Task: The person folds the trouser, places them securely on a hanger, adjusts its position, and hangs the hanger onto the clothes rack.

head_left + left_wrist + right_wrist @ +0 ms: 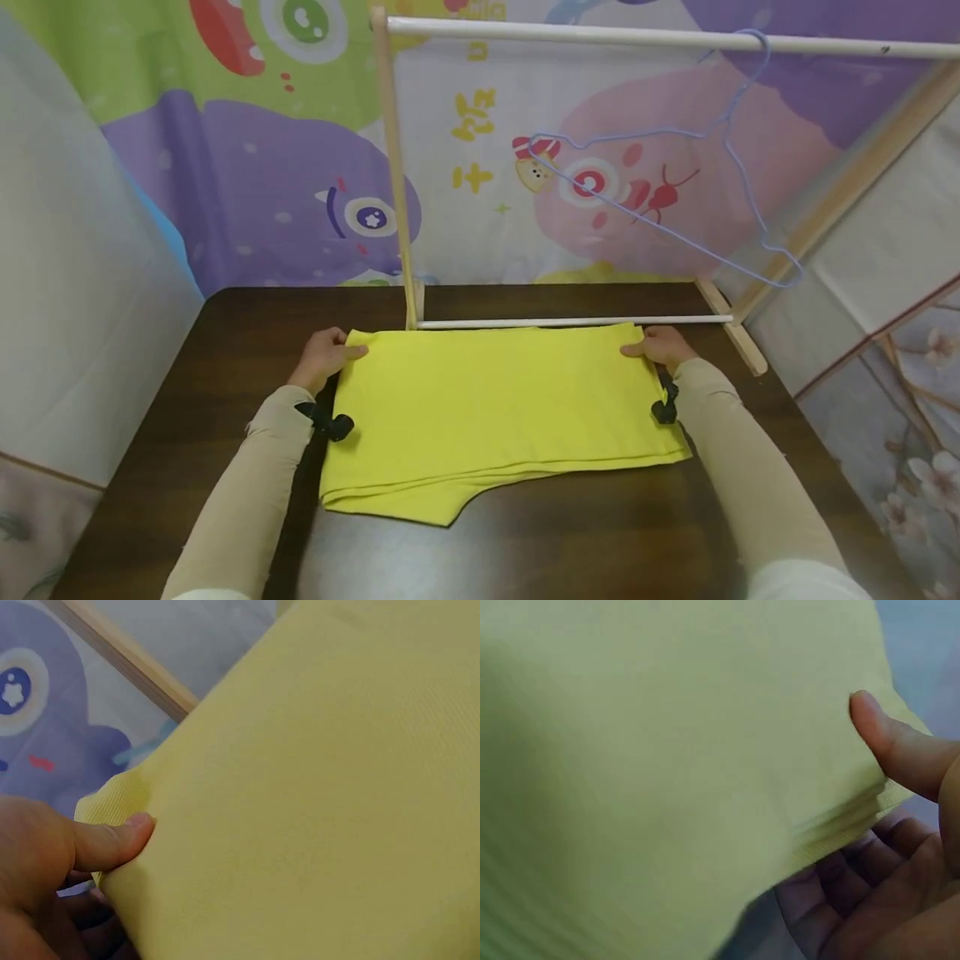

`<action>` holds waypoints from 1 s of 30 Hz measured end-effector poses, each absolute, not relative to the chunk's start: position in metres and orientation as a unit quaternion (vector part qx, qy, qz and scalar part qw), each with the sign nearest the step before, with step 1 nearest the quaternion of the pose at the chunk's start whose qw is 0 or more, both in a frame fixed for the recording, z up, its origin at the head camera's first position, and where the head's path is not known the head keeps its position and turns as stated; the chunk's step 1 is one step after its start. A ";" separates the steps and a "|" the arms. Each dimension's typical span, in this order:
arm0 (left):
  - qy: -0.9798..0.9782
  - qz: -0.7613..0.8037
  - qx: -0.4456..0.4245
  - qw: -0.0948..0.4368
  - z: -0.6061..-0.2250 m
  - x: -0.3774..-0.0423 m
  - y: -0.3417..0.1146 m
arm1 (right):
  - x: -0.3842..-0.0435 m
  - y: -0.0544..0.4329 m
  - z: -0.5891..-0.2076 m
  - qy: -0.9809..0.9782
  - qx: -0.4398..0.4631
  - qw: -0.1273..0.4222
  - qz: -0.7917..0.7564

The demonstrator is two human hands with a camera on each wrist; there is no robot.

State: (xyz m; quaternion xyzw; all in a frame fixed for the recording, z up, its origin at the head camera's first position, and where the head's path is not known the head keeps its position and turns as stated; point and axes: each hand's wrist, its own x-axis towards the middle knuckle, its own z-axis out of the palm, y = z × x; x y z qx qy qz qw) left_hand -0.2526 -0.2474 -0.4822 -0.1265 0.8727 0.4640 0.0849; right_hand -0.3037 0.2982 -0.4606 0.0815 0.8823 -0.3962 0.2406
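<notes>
A pair of yellow trousers (495,400), folded lengthwise, is stretched out sideways over the dark table, its crotch point sticking out at the lower left. My left hand (324,358) pinches the upper left corner, thumb on top and fingers underneath. In the left wrist view the thumb (120,844) presses on the cloth close to its edge. At the upper right corner, my right hand (660,346) grips the cloth the same way. Several stacked layers of the trousers (840,814) show beside the right thumb (900,746), with the other fingers curled below them.
Behind the trousers stands a rack with wooden posts (396,167) and a white top rail (570,33). A light blue hanger (637,133) hangs from the rail at the right. The rack's foot (738,333) rests on the table (202,400). A cartoon-patterned curtain (270,192) hangs behind.
</notes>
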 end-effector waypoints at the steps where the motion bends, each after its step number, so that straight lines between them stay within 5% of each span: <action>1: 0.875 0.459 -0.129 0.083 -0.484 -0.253 -0.247 | -0.303 0.298 -0.463 0.884 0.085 0.241 -0.391; 13: 0.918 0.363 -0.109 0.122 -0.481 -0.245 -0.253 | -0.291 0.305 -0.469 0.896 0.063 0.293 -0.327; 21: 0.878 0.425 -0.076 0.207 -0.468 -0.197 -0.263 | -0.262 0.327 -0.465 0.881 0.016 0.337 -0.331; 30: 0.852 0.457 -0.060 0.246 -0.470 -0.148 -0.261 | -0.233 0.339 -0.468 0.841 -0.016 0.372 -0.392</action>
